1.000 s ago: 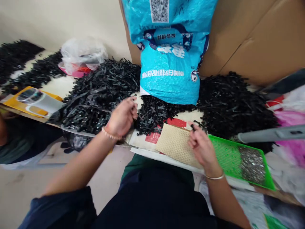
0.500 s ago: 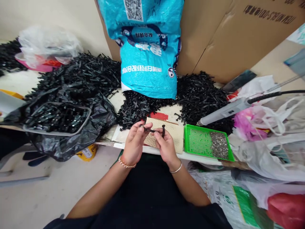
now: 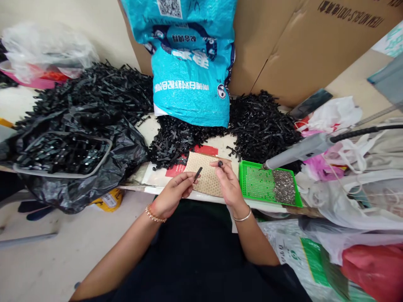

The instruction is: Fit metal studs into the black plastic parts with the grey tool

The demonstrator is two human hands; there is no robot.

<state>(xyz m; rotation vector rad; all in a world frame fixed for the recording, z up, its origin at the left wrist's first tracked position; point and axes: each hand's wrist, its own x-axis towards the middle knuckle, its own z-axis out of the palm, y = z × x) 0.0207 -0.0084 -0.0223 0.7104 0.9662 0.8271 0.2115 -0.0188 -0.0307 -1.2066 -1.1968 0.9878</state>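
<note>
My left hand (image 3: 176,191) pinches a small black strip (image 3: 198,173), which points up from the fingertips. A black part with a round end (image 3: 220,163) is held in the fingers of my right hand (image 3: 229,184); the rest of it is hidden. The two hands are apart, over the front edge of a tan honeycomb-patterned board (image 3: 204,174). Just right of my right hand lies a green tray (image 3: 256,182) with many small metal pieces (image 3: 284,186) in its right part.
Heaps of black parts (image 3: 103,90) lie at the left, centre and right (image 3: 262,126). A blue sack (image 3: 192,88) stands behind the board. A grey corded tool (image 3: 296,151) hangs over the tray. A lined tub (image 3: 67,155) of black parts sits left.
My hands have moved apart, the left one down and left, the right one rightward. The black pieces between them are now separated. The whole view has shifted slightly.
</note>
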